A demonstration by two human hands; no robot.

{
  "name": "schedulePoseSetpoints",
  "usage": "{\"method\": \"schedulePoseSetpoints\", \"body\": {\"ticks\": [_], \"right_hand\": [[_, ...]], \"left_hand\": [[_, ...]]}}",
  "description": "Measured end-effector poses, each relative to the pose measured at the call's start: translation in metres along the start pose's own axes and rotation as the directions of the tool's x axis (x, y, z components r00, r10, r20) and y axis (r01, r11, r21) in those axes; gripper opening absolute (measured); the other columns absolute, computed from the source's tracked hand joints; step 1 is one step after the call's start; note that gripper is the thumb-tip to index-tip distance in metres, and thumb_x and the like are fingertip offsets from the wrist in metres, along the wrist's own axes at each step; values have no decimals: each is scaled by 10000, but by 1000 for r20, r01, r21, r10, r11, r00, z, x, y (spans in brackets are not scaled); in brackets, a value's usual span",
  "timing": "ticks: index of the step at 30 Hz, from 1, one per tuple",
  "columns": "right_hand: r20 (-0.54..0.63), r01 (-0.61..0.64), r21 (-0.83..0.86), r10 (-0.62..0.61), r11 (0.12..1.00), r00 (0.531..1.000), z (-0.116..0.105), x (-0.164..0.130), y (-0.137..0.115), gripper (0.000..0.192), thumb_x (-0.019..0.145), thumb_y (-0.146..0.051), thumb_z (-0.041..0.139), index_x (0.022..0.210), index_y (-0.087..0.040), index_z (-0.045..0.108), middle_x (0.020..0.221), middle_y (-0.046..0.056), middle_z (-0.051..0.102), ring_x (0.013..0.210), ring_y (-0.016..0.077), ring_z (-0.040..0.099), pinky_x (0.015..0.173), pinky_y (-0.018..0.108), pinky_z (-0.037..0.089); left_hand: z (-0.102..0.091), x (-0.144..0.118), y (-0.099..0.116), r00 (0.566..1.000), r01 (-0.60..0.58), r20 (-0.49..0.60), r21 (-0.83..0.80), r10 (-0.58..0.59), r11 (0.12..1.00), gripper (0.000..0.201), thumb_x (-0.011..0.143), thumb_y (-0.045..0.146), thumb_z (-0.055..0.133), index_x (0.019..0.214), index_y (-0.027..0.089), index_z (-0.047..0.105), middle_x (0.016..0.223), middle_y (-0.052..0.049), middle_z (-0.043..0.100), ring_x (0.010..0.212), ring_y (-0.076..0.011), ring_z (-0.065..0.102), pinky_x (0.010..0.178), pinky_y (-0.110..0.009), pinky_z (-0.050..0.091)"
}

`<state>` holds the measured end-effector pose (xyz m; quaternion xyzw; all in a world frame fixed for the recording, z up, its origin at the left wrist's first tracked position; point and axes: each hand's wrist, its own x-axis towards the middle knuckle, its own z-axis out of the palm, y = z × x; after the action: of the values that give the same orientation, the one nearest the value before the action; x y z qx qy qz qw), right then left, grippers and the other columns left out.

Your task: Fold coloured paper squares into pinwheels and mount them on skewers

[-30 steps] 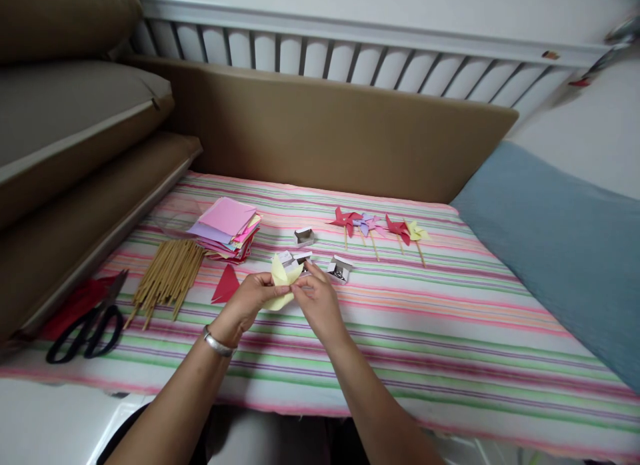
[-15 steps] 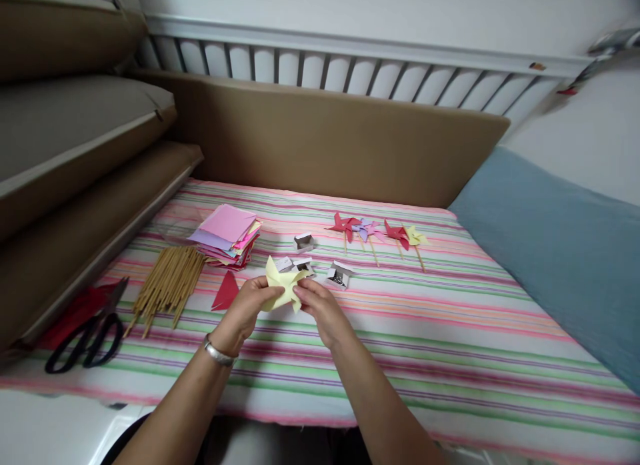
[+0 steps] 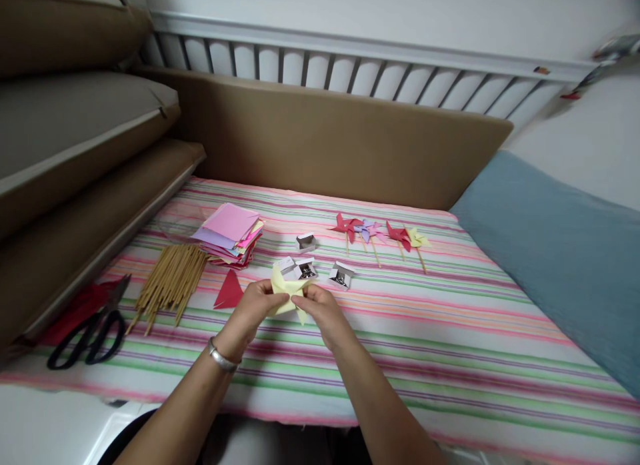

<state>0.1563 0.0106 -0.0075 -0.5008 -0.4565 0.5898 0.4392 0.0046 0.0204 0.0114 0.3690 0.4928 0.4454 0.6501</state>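
Between my two hands is a pale yellow paper pinwheel [image 3: 286,306], its points folded in toward the middle. My left hand [image 3: 255,306] pinches its left side, thumb on top. From the right, my right hand [image 3: 320,308] grips it with the thumb near its centre. Just beyond the pinwheel stand small open white boxes; one box [image 3: 341,275] holds small shiny metal pieces, and another box [image 3: 306,242] sits farther back. A folded red paper triangle [image 3: 229,290] lies left of my left hand.
A stack of coloured paper squares [image 3: 230,226], a bundle of thin sticks [image 3: 170,278] and black-handled scissors [image 3: 93,331] lie at left. Several finished pinwheels on sticks [image 3: 399,235] lie at the back right. Brown cushions [image 3: 85,191] rise at the left edge of the striped cloth [image 3: 450,331].
The pinwheel has turned and tipped slightly in my hands. My right thumb has moved in closer to its centre. The view has shifted a little.
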Motion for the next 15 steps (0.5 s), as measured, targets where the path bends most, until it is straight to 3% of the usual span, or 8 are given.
{"method": "schedulePoseSetpoints", "body": {"ticks": [2, 3, 5, 7, 8, 10, 15], "right_hand": [[-27, 61, -140, -65, 988, 998, -12, 4, -2, 307, 713, -352, 620, 940, -148, 648, 873, 53, 691, 764, 170, 620, 683, 262, 453], [-76, 73, -295, -99, 953, 992, -18, 6, -3, 314, 758, -353, 574, 994, -155, 639, 914, 61, 693, 807, 173, 630, 708, 262, 462], [-171, 16, -660, -171, 751, 970, -29, 14, -6, 312, 841, -325, 466, 1061, -175, 629, 957, 64, 693, 856, 166, 635, 732, 253, 465], [-172, -50, -872, -209, 487, 963, -33, 24, -8, 308, 872, -280, 410, 1054, -212, 649, 1005, 57, 688, 909, 170, 630, 756, 258, 457], [-148, -56, -917, -207, 395, 967, -32, 31, -9, 300, 870, -261, 413, 1027, -227, 666, 1029, 55, 684, 939, 181, 625, 771, 269, 450], [-111, -54, -954, -179, 296, 978, -24, 44, -13, 265, 844, -229, 455, 952, -223, 697, 1028, 74, 687, 973, 219, 617, 793, 303, 437], [-127, -125, -990, -37, 61, 991, -1, 77, -27, 170, 795, -213, 556, 834, -152, 710, 937, 143, 704, 940, 276, 637, 764, 347, 450]], "left_hand": [[-12, 0, 11, 997, -23, -67, -8, 22, 1000, 252, 488, 192, 758, 715, 92, 711, 634, -46, 699, 532, -133, 588, 547, -232, 428], [-20, 0, 18, 993, -45, -110, -24, 42, 999, 256, 493, 202, 760, 718, 94, 704, 626, -43, 696, 522, -135, 586, 530, -233, 429], [-36, 1, 33, 976, -125, -193, -95, 105, 988, 285, 504, 202, 760, 765, 105, 697, 643, -31, 697, 528, -136, 589, 520, -233, 437], [-52, 1, 46, 944, -234, -279, -200, 173, 951, 305, 483, 175, 766, 770, 106, 689, 678, -28, 703, 571, -135, 606, 563, -231, 461], [-59, 1, 50, 927, -286, -313, -240, 204, 928, 306, 477, 166, 767, 766, 105, 687, 702, -29, 707, 597, -135, 614, 589, -228, 470], [-69, 1, 56, 905, -351, -347, -285, 245, 892, 299, 484, 165, 762, 768, 104, 686, 756, -34, 712, 647, -138, 625, 634, -226, 482], [-82, -2, 61, 918, -350, -308, -333, 250, 876, 266, 512, 165, 762, 767, 125, 693, 778, -21, 715, 679, -136, 629, 649, -214, 499]]}}
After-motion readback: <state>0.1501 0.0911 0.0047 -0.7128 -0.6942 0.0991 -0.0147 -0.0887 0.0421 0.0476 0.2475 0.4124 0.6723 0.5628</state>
